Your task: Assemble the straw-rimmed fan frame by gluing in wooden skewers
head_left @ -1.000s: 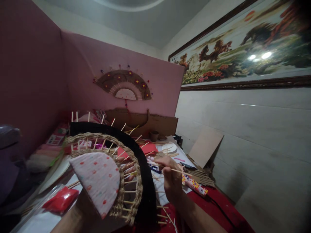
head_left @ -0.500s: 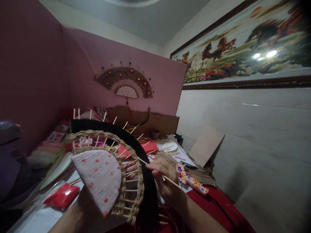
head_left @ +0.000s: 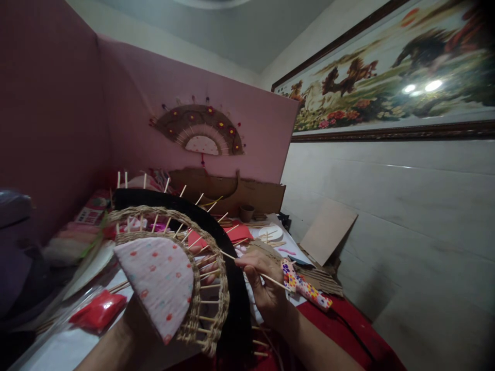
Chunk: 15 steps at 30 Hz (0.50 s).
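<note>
A half-round craft fan stands tilted before me, with a dotted fabric half circle, woven cord bands, a black outer band and thin wooden sticks jutting past its edge. My left hand supports the fan from behind; its fingers show partly through the gaps between the sticks. At the fan's right side, my right hand pinches a thin wooden stick between thumb and fingers. The stick's far tip reaches over the black band to the outer cord weave; whether it passes into the weave I cannot tell.
A flower-patterned glue gun with a black cord lies on the red cloth at right. Red material in a plastic bag rests at left. Behind are red paper, cardboard and a finished fan on the pink board.
My right hand has shifted very slightly to the right, and the near end of its stick has risen a little. The fan and left hand stay almost in place.
</note>
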Tool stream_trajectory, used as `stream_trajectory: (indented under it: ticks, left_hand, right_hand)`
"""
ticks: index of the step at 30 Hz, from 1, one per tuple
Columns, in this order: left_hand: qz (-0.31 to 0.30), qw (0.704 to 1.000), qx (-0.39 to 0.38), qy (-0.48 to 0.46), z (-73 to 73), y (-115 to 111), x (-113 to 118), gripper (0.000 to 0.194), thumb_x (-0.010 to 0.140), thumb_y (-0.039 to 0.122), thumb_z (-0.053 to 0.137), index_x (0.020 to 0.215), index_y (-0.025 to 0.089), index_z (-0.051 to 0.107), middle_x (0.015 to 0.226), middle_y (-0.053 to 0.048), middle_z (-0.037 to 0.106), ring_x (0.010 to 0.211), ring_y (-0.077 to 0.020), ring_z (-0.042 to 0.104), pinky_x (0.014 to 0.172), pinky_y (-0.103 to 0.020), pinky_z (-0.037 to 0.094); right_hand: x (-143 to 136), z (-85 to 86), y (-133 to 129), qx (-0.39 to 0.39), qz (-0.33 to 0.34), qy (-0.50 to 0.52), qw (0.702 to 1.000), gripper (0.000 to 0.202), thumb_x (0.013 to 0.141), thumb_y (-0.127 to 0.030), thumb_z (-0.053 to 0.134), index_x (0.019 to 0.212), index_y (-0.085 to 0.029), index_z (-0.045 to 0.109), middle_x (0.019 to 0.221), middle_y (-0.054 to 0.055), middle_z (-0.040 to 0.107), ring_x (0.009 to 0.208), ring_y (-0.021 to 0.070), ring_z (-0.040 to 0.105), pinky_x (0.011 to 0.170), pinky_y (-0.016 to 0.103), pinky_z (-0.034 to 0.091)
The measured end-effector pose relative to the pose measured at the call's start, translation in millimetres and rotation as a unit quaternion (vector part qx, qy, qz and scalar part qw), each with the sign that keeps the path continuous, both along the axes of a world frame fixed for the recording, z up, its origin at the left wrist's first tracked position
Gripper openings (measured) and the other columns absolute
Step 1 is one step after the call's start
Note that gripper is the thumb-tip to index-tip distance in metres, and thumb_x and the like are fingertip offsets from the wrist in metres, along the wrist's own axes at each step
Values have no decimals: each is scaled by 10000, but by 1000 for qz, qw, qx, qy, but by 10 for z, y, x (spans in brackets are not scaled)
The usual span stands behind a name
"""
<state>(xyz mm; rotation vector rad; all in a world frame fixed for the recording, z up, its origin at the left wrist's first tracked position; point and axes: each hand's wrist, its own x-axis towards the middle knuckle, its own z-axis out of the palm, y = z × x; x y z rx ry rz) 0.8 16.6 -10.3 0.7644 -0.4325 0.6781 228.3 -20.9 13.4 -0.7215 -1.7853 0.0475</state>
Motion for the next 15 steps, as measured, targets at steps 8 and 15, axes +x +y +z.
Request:
stream_trajectory:
  ticks: [8, 15]
  left_hand:
    - [-43, 998, 42, -21, 208, -61, 74, 423, 890, 224, 304, 1233, 212, 553, 1260, 52, 559, 1190, -54, 494, 998, -104, 297]
    - [-11, 998, 61, -9, 250, -89, 111, 431, 889, 194, 288, 1191, 316, 570, 1242, 81, 567, 1170, -74, 513, 984, -156, 354]
  right_hand:
    - [1, 8, 5, 7, 23, -18, 1000, 229, 889, -147, 438, 1007, -202, 628, 892, 74, 651, 852, 188, 603, 753, 361, 497]
    - [11, -69, -12, -49, -12, 32, 998, 203, 924, -212, 388, 964, -212, 587, 848, 38, 619, 779, 166, 588, 711, 328, 464]
